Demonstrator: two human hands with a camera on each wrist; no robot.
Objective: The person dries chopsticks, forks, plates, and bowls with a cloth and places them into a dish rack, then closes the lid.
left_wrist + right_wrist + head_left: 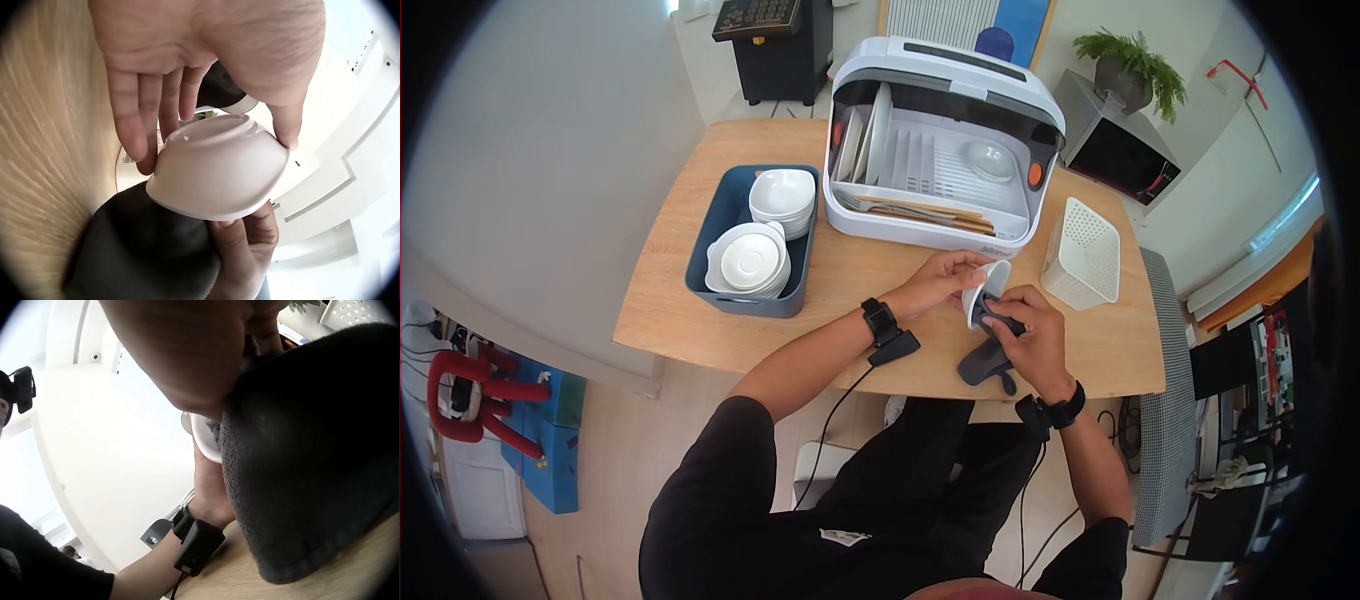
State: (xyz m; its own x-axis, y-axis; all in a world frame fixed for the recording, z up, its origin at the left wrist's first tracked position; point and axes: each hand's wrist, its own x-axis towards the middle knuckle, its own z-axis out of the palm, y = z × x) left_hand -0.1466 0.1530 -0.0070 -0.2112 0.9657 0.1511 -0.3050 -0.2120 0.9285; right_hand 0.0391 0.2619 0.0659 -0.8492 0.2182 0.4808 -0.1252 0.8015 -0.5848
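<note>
A white bowl [990, 290] is tilted on its side above the table's front part; in the left wrist view the bowl [219, 169] shows its outside and foot. My left hand [945, 283] grips it by the rim, thumb on one side and fingers on the other [206, 56]. My right hand [1036, 335] pinches a dark grey cloth [985, 365] and holds part of it inside the bowl. The rest of the cloth [306, 444] hangs down to the tabletop, covering much of the right wrist view.
A blue bin [780, 305] with stacked white bowls [750, 262] stands at the left. Behind the hands is a white dish box [930, 235] holding plates, a small dish and chopsticks. A white perforated basket [1083, 255] stands at the right, with a microwave [1122, 155] beyond.
</note>
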